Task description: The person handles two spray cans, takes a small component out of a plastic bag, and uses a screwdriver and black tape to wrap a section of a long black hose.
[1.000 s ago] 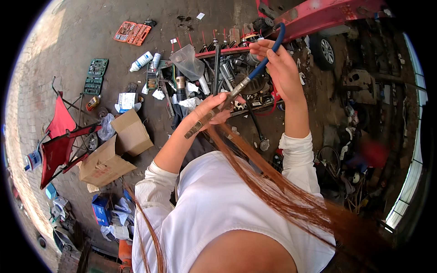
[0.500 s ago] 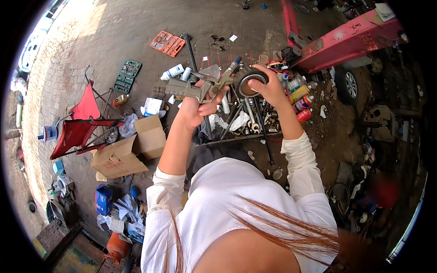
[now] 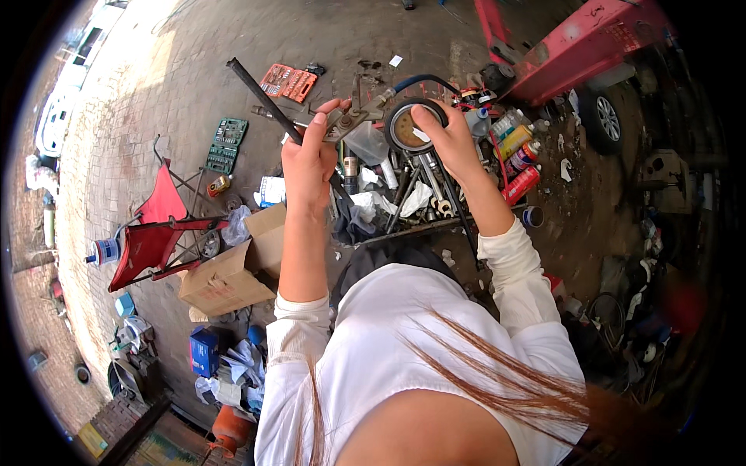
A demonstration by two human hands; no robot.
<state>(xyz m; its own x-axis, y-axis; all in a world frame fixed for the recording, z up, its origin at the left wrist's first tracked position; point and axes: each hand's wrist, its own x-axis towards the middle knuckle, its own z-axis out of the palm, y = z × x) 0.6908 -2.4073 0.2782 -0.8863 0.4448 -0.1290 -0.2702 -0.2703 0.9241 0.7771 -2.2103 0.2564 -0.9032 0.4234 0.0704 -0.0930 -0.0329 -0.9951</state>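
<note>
a: in the head view, how far along is it?

b: the metal tool (image 3: 346,122) is up in the air over the tool tray (image 3: 420,232). the picking up looks done. it is not set down yet, and i can't tell what else is left.

a: what do the hands do?

b: the left hand (image 3: 309,159) has its grip curled round the metal tool. the right hand (image 3: 452,147) has its grip on the round dial (image 3: 402,126), thumb on the front. its other fingers are mostly hidden.

a: anything more?

b: a blue hose (image 3: 427,78) bends from the tool's far end toward the right hand. a long black bar (image 3: 260,92) runs by the left hand. i can't tell if they touch.

a: what is below?

b: the tray is messy, full of wrenches (image 3: 443,206) and white paper (image 3: 418,199). a red can (image 3: 521,184) lies by its right side.

a: and the room?

b: the ground (image 3: 350,39) is gray. on the left are a red chair (image 3: 161,194), a brown box (image 3: 224,281) and a green tool case (image 3: 226,145). on the right are a wheel (image 3: 606,120) and a big red beam (image 3: 590,46).
</note>
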